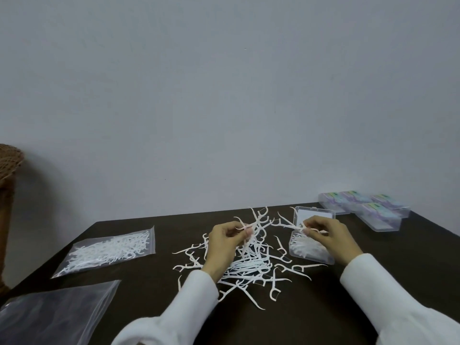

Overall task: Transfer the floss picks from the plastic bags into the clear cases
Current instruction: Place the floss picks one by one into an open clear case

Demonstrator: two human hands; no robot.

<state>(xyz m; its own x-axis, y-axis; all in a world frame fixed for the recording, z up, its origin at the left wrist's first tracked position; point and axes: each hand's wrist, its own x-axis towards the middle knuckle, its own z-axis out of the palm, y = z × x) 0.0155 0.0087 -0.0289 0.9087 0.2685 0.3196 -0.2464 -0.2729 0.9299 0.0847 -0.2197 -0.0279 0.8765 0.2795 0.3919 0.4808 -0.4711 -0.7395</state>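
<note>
I am midway through filling the open clear case (312,247), which sits at about two o'clock from the loose pile of floss picks (245,260) spread across the middle of the counter (348,307). My right hand (328,235) is over the case, fingers curled and pinching a few picks above the ones already lying inside. My left hand (225,239) is at the pile's twelve o'clock edge, fingers pinched on a small bunch of picks lifted off the heap. A full plastic bag (109,249) waits at nine o'clock, an empty-looking bag (54,312) at seven. Closed, filled cases (366,207) stand at one o'clock. Next, I judge, the right-hand picks must be laid flat, lined up with those in the case, then the left bunch passed across.
</note>
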